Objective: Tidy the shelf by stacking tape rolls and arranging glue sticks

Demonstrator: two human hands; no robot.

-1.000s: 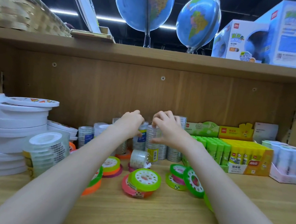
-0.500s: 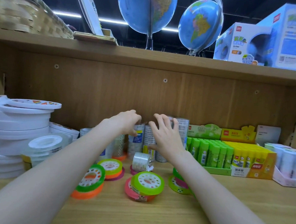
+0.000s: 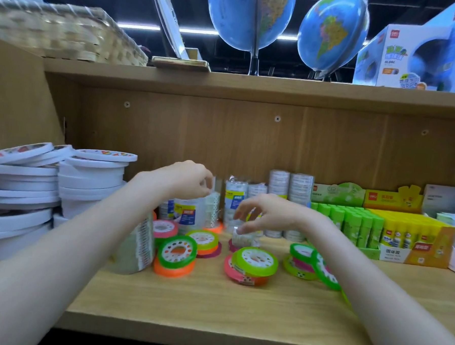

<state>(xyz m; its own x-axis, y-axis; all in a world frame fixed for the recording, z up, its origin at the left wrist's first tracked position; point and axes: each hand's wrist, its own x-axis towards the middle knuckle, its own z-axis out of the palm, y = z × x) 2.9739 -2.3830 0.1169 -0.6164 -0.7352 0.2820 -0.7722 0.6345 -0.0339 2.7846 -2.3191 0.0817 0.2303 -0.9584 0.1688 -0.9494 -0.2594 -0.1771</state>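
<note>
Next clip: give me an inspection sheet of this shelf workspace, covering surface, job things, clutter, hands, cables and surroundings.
Surface: wooden shelf, front part bare.
Job things: clear tape packs upright at the back; coloured tape rolls in loose, uneven piles mid-shelf; green glue sticks and yellow glue sticks upright in display boxes at right.
Clutter: white tape rolls stacked at left, top ones askew.
Hands: left hand curled at a clear pack, grip unclear; right hand curled over a small clear roll, contact blurred.
Cables: nothing seen.
Surroundings: globes, basket and globe box on the shelf above.
</note>
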